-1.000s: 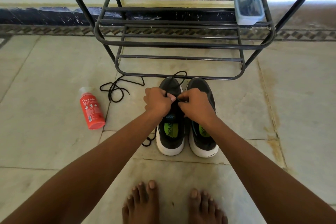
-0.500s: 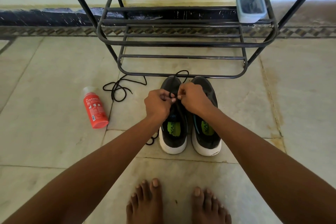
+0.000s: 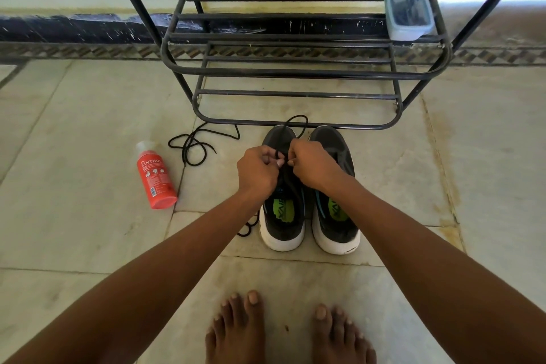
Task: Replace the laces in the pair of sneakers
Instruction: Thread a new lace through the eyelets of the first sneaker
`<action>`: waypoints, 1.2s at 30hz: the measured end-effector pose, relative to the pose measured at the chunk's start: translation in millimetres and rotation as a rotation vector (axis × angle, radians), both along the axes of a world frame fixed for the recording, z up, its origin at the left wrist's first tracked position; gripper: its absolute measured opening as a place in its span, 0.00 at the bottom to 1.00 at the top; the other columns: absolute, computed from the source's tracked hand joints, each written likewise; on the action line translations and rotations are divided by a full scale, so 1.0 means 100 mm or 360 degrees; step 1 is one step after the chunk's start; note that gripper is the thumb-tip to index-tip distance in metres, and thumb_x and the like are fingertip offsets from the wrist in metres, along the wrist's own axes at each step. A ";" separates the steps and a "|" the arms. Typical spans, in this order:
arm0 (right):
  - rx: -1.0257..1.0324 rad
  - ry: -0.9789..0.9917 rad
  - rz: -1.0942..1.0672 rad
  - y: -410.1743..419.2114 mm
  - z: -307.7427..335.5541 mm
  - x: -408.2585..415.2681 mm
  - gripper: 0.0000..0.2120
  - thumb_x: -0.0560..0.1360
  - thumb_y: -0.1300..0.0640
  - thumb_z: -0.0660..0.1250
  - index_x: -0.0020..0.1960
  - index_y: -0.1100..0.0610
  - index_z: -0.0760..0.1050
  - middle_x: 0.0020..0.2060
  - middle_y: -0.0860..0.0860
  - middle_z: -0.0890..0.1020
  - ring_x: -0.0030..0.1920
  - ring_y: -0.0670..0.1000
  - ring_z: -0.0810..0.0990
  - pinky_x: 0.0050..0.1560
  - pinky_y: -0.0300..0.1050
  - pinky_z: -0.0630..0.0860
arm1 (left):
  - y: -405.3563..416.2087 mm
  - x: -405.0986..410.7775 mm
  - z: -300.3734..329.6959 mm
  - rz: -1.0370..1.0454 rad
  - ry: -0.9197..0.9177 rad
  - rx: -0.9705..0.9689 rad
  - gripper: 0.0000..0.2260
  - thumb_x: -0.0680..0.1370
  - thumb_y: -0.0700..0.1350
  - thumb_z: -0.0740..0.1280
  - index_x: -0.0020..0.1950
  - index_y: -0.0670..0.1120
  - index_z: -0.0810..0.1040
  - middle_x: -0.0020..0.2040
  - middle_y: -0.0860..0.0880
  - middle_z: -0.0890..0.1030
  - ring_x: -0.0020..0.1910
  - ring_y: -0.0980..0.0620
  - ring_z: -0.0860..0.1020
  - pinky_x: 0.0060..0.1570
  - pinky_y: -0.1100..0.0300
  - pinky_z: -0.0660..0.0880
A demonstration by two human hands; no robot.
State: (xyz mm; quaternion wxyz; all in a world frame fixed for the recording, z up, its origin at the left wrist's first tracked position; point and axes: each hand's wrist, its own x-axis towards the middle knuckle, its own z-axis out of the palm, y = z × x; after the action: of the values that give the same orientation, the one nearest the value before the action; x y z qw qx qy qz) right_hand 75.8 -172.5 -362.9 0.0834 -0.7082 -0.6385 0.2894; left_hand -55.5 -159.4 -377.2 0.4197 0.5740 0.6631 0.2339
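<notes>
A black metal slatted shoe rack [image 3: 295, 68] fills the upper centre. Below it stand two black white-soled sneakers [image 3: 335, 186] side by side. Over the left sneaker [image 3: 282, 216], the left hand [image 3: 258, 170] and right hand [image 3: 310, 164] pinch its black lace [image 3: 295, 122]. Bare tile floor [image 3: 74, 230] lies lower left.

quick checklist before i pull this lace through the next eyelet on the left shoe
1. Both hands on the lace: left hand and right hand pinch the black lace over the left sneaker: ok.
2. Slack: a loop lies free past the toe: ok.
3. Lace in the right eyelet: hidden by fingers: cannot tell.
4. Shoe steady: flat on the floor, beside the right sneaker: ok.
5. Spare lace out of the way, left on the floor: ok.
6. Right sneaker laced: cannot tell.
</notes>
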 end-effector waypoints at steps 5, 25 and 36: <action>0.0467 -0.0047 -0.0074 -0.09 0.03 0.02 0.08 0.76 0.66 0.63 0.54 0.60 0.71 0.52 0.55 0.76 0.53 0.55 0.75 0.50 0.56 0.79 | -0.05 -0.01 -0.06 0.0061 0.0095 -0.0003 0.13 0.77 0.47 0.74 0.58 0.54 0.74 0.49 0.52 0.78 0.53 0.50 0.77 0.51 0.55 0.77; 0.0342 0.1348 -0.0560 -0.14 0.67 0.46 0.12 0.85 0.62 0.56 0.44 0.60 0.71 0.39 0.58 0.81 0.36 0.57 0.80 0.40 0.51 0.80 | -0.19 -0.05 -0.07 -0.0153 0.0615 0.0174 0.22 0.80 0.55 0.69 0.73 0.52 0.71 0.66 0.50 0.71 0.66 0.46 0.69 0.63 0.42 0.68; 0.0145 -0.0240 0.0253 -0.08 0.77 0.40 0.06 0.76 0.55 0.69 0.47 0.55 0.84 0.40 0.53 0.82 0.38 0.53 0.80 0.42 0.47 0.81 | -0.22 0.00 -0.02 -0.0216 0.0809 0.0211 0.18 0.81 0.54 0.67 0.69 0.52 0.74 0.63 0.51 0.71 0.63 0.47 0.69 0.57 0.44 0.64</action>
State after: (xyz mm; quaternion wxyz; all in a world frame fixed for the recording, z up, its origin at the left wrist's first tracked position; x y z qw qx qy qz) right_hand 116.2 -180.5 -286.2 0.0441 -0.6707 -0.7095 0.2118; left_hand -55.4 -181.6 -379.6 0.2158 0.6836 0.6905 0.0966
